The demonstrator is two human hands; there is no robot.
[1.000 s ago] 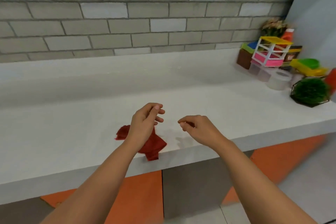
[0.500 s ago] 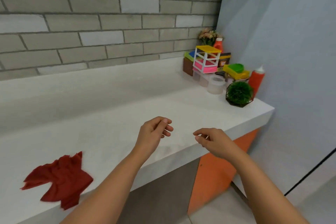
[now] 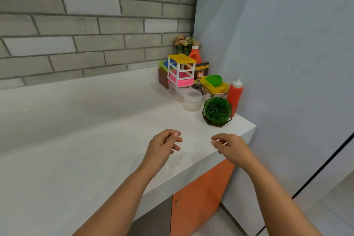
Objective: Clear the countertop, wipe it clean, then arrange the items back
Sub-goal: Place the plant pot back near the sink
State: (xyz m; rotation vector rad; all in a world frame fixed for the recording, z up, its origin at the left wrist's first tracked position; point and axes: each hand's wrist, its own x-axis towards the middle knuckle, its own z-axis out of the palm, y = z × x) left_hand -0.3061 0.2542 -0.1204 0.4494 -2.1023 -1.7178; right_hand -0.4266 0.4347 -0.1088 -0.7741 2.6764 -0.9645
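The white countertop (image 3: 86,140) runs from the left to its right end by the blue wall. Items crowd its far right corner: a small drawer rack (image 3: 181,71) with a yellow top and pink drawers, a clear plastic tub (image 3: 192,101), a green ball plant (image 3: 217,111) in a black wire frame, a red squeeze bottle (image 3: 235,96), a dark food pouch (image 3: 201,77) and a yellow and green container (image 3: 214,81). My left hand (image 3: 162,146) and my right hand (image 3: 230,146) hover over the counter's front edge, short of the items, fingers loosely curled and holding nothing.
A grey brick wall (image 3: 95,25) backs the counter and a blue wall (image 3: 277,63) closes its right end. A red bottle (image 3: 195,55) and dried flowers (image 3: 184,43) stand in the corner. Orange cabinet doors (image 3: 197,197) sit under the counter.
My view has swung right along the counter. The red cloth, left lying on the counter, has passed out of view at the left. Both hands now hover nearer the items in the corner.
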